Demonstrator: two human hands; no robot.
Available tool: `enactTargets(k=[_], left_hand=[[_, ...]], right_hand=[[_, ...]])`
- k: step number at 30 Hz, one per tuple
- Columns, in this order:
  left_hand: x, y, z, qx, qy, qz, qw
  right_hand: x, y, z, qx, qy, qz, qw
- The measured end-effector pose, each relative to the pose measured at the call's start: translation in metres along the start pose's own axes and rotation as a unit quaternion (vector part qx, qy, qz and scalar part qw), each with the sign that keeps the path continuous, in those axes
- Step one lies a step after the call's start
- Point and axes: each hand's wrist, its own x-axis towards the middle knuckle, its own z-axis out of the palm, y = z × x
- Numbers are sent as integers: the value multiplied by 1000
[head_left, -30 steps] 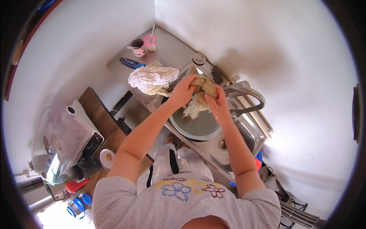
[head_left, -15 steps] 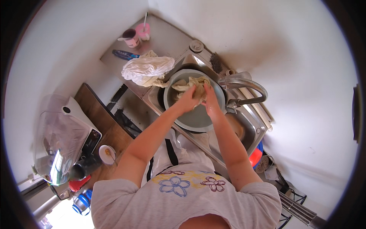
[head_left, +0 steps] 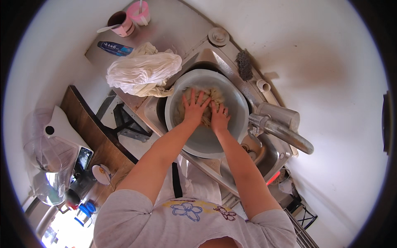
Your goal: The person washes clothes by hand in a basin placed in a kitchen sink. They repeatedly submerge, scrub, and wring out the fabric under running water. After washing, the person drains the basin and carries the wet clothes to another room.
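A wet beige cloth point(head_left: 216, 95) lies bunched in the grey round basin point(head_left: 236, 97), which stands in the steel sink point(head_left: 271, 163). My left hand point(head_left: 193, 110) presses down on the cloth's left part with its fingers spread. Beside it, my right hand point(head_left: 220, 119) rests flat on the cloth's right side, its fingers outstretched and a ring on one of them. Neither hand grips the cloth. Murky water shows in the near part of the basin.
Left of the basin, a heap of white and cream cloth point(head_left: 144, 70) sits on the steel counter, its edge touching the rim. Behind it are a blue tube point(head_left: 115, 48), a pink mug point(head_left: 121, 24) and a pink cup point(head_left: 139, 13). The faucet point(head_left: 281, 128) juts in from the right.
My hands have gone from holding the bunched cloth up between them to lying spread on it, down in the basin. The view has shifted closer to the sink.
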Motion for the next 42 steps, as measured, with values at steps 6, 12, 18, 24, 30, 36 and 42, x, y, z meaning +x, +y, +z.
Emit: enactTargets(k=[6, 12, 18, 24, 30, 36, 42], left_hand=[[31, -1, 65, 37, 54, -8, 998], [55, 3, 9, -120, -112, -90, 982], [88, -2, 96, -326, 5, -137, 935], [81, -14, 110, -209, 62, -71, 973], [-1, -19, 32, -340, 115, -44, 932], [-63, -5, -104, -893, -233, -144, 356], [10, -41, -13, -956, -243, 90, 140]], right_hand=[[24, -3, -11, 104, -114, 23, 988], [61, 14, 19, 86, -150, -4, 985], [80, 37, 63, -27, -142, -28, 989], [31, 9, 17, 173, 89, 49, 980], [-38, 18, -87, 388, 192, -47, 900], [-105, -34, -217, 494, 222, -160, 826], [-144, -72, -269, 498, 154, -317, 792]])
